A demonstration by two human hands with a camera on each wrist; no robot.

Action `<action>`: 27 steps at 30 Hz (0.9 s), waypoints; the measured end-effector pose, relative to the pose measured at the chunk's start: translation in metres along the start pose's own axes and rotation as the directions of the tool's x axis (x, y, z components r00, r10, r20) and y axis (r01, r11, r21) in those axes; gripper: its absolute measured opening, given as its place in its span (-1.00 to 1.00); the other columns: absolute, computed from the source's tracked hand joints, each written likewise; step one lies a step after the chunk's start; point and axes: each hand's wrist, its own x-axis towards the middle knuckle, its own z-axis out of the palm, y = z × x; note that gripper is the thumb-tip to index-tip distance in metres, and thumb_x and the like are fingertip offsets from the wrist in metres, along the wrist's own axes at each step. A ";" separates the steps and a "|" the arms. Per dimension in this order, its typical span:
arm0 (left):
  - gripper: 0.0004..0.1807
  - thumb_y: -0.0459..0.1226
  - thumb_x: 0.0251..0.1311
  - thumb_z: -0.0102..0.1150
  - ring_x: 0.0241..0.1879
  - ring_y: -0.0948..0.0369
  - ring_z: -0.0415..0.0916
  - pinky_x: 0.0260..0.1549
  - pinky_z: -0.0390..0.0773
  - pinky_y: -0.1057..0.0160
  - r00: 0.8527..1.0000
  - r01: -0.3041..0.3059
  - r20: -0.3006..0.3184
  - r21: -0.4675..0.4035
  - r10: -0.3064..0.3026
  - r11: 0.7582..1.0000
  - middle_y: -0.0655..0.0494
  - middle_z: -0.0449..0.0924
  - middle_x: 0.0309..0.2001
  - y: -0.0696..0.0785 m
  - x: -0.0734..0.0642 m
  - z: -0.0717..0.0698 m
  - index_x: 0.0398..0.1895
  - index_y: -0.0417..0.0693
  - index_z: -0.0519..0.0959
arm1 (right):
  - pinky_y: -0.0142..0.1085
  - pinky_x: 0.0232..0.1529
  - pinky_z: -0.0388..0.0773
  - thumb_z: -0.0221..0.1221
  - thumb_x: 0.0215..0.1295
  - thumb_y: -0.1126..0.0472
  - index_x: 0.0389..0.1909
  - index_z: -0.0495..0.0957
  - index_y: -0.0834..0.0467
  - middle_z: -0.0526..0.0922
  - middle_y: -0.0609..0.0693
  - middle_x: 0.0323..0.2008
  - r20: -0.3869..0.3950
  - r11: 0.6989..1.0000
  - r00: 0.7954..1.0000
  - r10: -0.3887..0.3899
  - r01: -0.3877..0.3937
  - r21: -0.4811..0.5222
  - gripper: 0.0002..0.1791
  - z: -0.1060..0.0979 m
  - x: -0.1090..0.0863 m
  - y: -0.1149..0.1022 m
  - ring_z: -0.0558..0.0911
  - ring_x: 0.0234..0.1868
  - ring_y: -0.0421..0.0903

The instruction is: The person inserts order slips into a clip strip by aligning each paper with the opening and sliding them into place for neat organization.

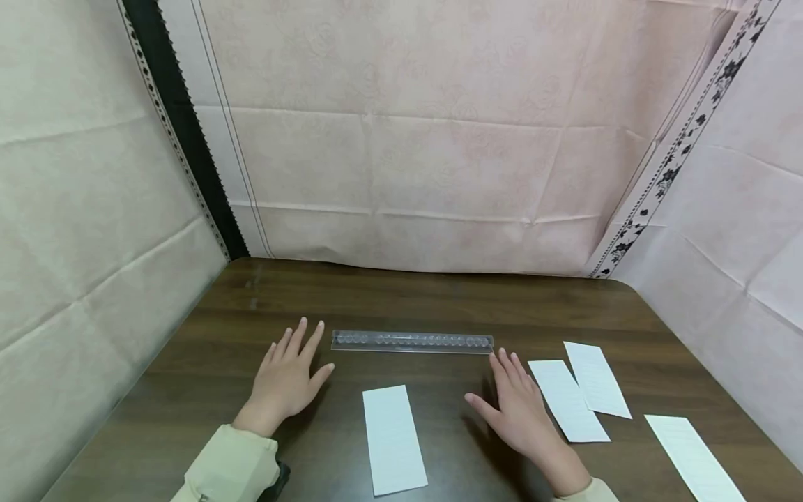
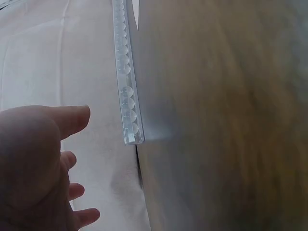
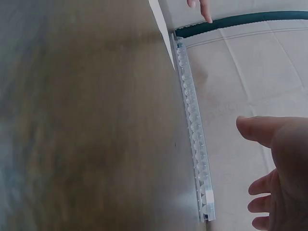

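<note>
A clear plastic ruler [image 1: 412, 341] with a row of rounded shapes along it lies crosswise on the table. My left hand [image 1: 284, 385] is spread off the ruler's left end, its fingers straight and holding nothing. Past the right end, my right hand [image 1: 519, 406] has its fingers extended and thumb apart; whether a fingertip touches the ruler's corner I cannot tell. Between the hands, nearer to me, lies a white paper slip [image 1: 394, 440]. The left wrist view shows one end of the ruler [image 2: 126, 86] beyond the thumb; the right wrist view shows its length [image 3: 195, 130].
Right of my right hand, two paper slips [image 1: 567, 404] [image 1: 599, 380] overlap slightly. Another slip [image 1: 696, 460] lies at the near right. The dark wooden table [image 1: 439, 300] is enclosed by pale cloth [image 1: 401, 160] at the back and both sides.
</note>
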 end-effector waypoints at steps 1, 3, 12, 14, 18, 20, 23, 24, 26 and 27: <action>-0.26 0.01 0.29 0.00 0.33 -0.22 -0.09 0.20 -0.01 -0.24 1.000 0.000 0.003 -0.003 0.000 1.000 -0.23 -0.10 0.41 0.000 0.001 0.000 0.44 -0.07 0.04 | 0.25 0.21 -0.05 0.14 0.21 -0.19 0.35 0.11 0.38 0.02 0.31 0.37 0.002 1.000 1.000 0.000 0.000 -0.002 -0.09 0.000 0.000 -0.001 -0.06 0.38 0.23; -0.26 -0.02 0.30 0.00 0.33 -0.22 -0.10 0.20 0.00 -0.24 1.000 -0.003 0.012 -0.021 0.004 1.000 -0.24 -0.12 0.42 0.001 0.003 0.000 0.45 -0.07 0.03 | 0.25 0.22 -0.05 0.14 0.20 -0.19 0.34 0.11 0.38 0.02 0.31 0.37 0.004 1.000 1.000 0.000 0.000 -0.003 -0.08 0.001 0.001 -0.002 -0.06 0.38 0.23; -0.24 -0.14 0.32 0.04 0.34 -0.22 -0.14 0.20 -0.03 -0.24 0.995 -0.049 0.083 -0.110 0.058 0.993 -0.23 -0.23 0.43 -0.001 0.011 0.003 0.47 -0.07 -0.08 | 0.21 0.24 -0.06 0.14 0.20 -0.19 0.34 0.11 0.39 0.03 0.29 0.38 0.017 1.000 1.000 -0.006 0.006 0.006 -0.08 0.001 0.001 -0.008 -0.06 0.39 0.21; -0.24 -0.14 0.32 0.03 0.34 -0.22 -0.14 0.21 -0.03 -0.24 0.994 -0.048 0.091 -0.115 0.059 0.992 -0.23 -0.23 0.43 -0.002 0.012 0.004 0.47 -0.07 -0.09 | 0.21 0.24 -0.08 0.13 0.20 -0.20 0.35 0.11 0.39 0.02 0.29 0.38 0.028 1.000 1.000 0.000 0.000 0.005 -0.07 0.001 0.002 -0.009 -0.08 0.39 0.20; -0.24 -0.14 0.32 0.02 0.34 -0.23 -0.15 0.21 -0.04 -0.24 0.993 -0.047 0.104 -0.121 0.060 0.992 -0.24 -0.22 0.43 -0.004 0.015 0.004 0.47 -0.09 -0.09 | 0.22 0.24 -0.09 0.13 0.20 -0.22 0.35 0.11 0.38 0.02 0.28 0.38 0.033 1.000 0.999 -0.003 0.002 0.010 -0.07 0.000 0.003 -0.013 -0.09 0.39 0.20; -0.24 -0.14 0.33 0.02 0.34 -0.24 -0.15 0.21 -0.05 -0.24 0.991 -0.050 0.113 -0.131 0.065 0.990 -0.25 -0.23 0.43 -0.005 0.018 0.004 0.47 -0.09 -0.09 | 0.23 0.24 -0.08 0.13 0.20 -0.22 0.34 0.12 0.37 0.03 0.28 0.38 0.026 1.000 1.000 -0.010 0.010 0.015 -0.07 0.001 0.003 -0.014 -0.08 0.39 0.20; -0.23 -0.16 0.33 0.03 0.34 -0.24 -0.17 0.21 -0.07 -0.25 0.988 -0.061 0.129 -0.163 0.082 0.985 -0.25 -0.25 0.43 -0.008 0.022 0.003 0.47 -0.09 -0.12 | 0.23 0.23 -0.07 0.14 0.19 -0.21 0.34 0.13 0.37 0.03 0.28 0.38 0.020 1.000 1.000 -0.018 0.018 0.014 -0.08 0.002 0.004 -0.015 -0.08 0.39 0.19; -0.22 -0.17 0.32 0.03 0.34 -0.25 -0.17 0.20 -0.06 -0.25 0.987 -0.068 0.132 -0.172 0.092 0.983 -0.26 -0.26 0.43 -0.009 0.024 0.003 0.47 -0.09 -0.13 | 0.23 0.23 -0.07 0.14 0.19 -0.21 0.35 0.12 0.36 0.03 0.27 0.38 0.022 1.000 1.000 -0.017 0.017 0.014 -0.07 0.003 0.004 -0.015 -0.08 0.39 0.19; -0.20 -0.19 0.32 0.04 0.34 -0.25 -0.18 0.19 -0.05 -0.27 0.984 -0.075 0.146 -0.195 0.104 0.978 -0.25 -0.28 0.43 -0.011 0.027 0.003 0.48 -0.07 -0.16 | 0.23 0.23 -0.07 0.14 0.18 -0.22 0.35 0.12 0.36 0.03 0.28 0.38 0.023 1.000 1.000 -0.017 0.016 0.015 -0.07 0.004 0.004 -0.015 -0.08 0.39 0.19; -0.20 -0.20 0.32 0.04 0.34 -0.25 -0.18 0.18 -0.02 -0.28 0.982 -0.078 0.152 -0.207 0.111 0.975 -0.25 -0.29 0.43 -0.012 0.029 0.003 0.48 -0.06 -0.17 | 0.23 0.23 -0.08 0.14 0.18 -0.22 0.35 0.12 0.36 0.03 0.27 0.38 0.027 1.000 1.000 -0.014 0.013 0.014 -0.07 0.004 0.004 -0.015 -0.08 0.40 0.18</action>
